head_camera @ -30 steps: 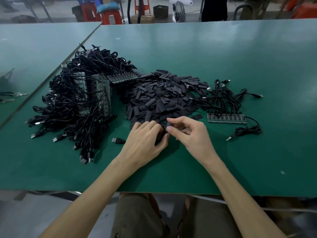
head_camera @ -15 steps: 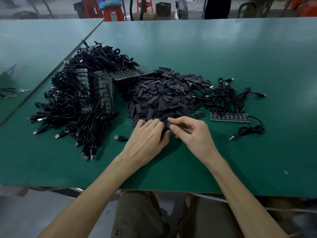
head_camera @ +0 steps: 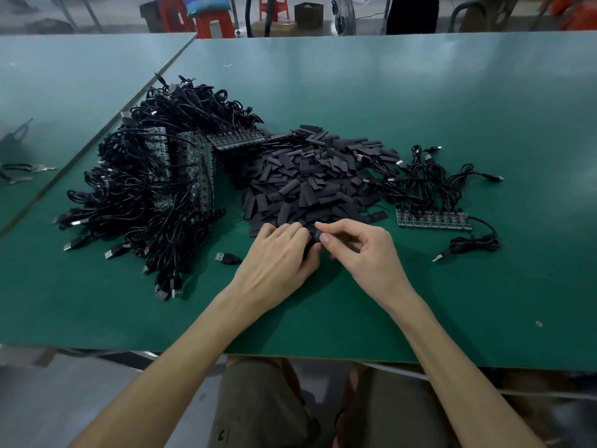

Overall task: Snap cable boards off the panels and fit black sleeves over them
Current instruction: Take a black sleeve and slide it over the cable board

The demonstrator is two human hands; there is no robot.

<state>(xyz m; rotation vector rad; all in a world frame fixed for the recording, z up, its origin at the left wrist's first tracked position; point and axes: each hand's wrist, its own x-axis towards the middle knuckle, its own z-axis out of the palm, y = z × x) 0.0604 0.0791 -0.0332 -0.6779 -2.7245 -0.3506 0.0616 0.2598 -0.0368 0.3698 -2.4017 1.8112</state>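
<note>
— The right hand (head_camera: 361, 250) is nearly closed: thumb and forefinger pinch a black sleeve (head_camera: 315, 235), and the other fingers curl in under the palm.

— And the left hand (head_camera: 277, 257)?

— Palm down, knuckles up, fingers bent over at the near edge of the pile of sleeves (head_camera: 307, 179). Its thumb reaches across to the pinched sleeve. Whether it has hold of anything underneath, I cannot tell; the back of the hand hides it.

— So where does that sleeve sit?

— Right between the two hands, at the right hand's fingertips, touching the left hand's fingers, just in front of the pile.

— Any boards about?

— One panel (head_camera: 433, 218) lies flat to the right of the right hand, apart from it, with a tangle of cables (head_camera: 429, 179) behind it and a coiled cable (head_camera: 473, 244) at its near right end. More panels (head_camera: 187, 169) are buried in the big heap of cables (head_camera: 155, 205) to the left of the pile.

— Anything closer in?

— A loose USB plug (head_camera: 227, 257) on the green table (head_camera: 420, 101), just left of the left hand.
</note>
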